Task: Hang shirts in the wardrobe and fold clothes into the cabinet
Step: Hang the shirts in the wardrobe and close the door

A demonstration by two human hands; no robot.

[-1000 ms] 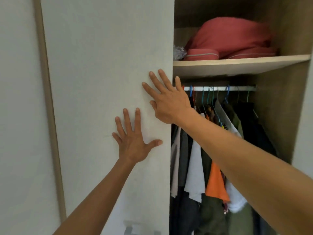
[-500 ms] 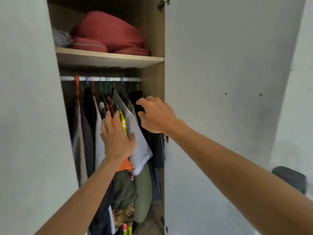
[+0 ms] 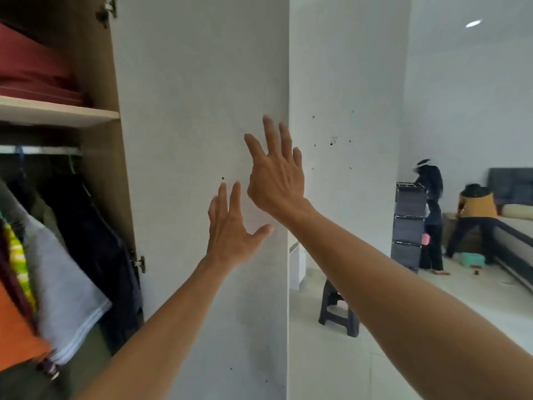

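A: What is nearest the camera?

B: Two bare forearms rising from the bottom edge. The left hand (image 3: pixel 230 229) sits at centre frame, fingers straight and slightly apart, thumb out to the right, holding nothing. The right hand (image 3: pixel 275 174) is just above and right of it, fingers spread wide and straight, also holding nothing.

A: Are they touching anything?

B: Both are laid toward the white wardrobe door (image 3: pixel 202 111), which stands open and fills the middle of the frame. The right hand is at the door's right edge. Whether the palms press the panel or sit just off it, I cannot tell.

A: And the clothes?

B: At the left edge, inside the wardrobe (image 3: pixel 95 116). Shirts (image 3: pixel 63 287) hang from a rail (image 3: pixel 43 150) at middle left: a grey one, an orange one at lower left, a yellow-green striped one, dark ones behind. They are blurred.

A: Above the rail?

B: A wooden shelf (image 3: pixel 57 112) in the upper left, with red folded bedding (image 3: pixel 31 70) on it.

A: Farther back?

B: Right of the door, a dark plastic stool (image 3: pixel 340 310) on the pale floor at lower centre-right. Beyond, at middle right, a dark stacked cabinet (image 3: pixel 409 223), two people (image 3: pixel 476 217) beside it, and a bed (image 3: pixel 516 217) at the right edge.
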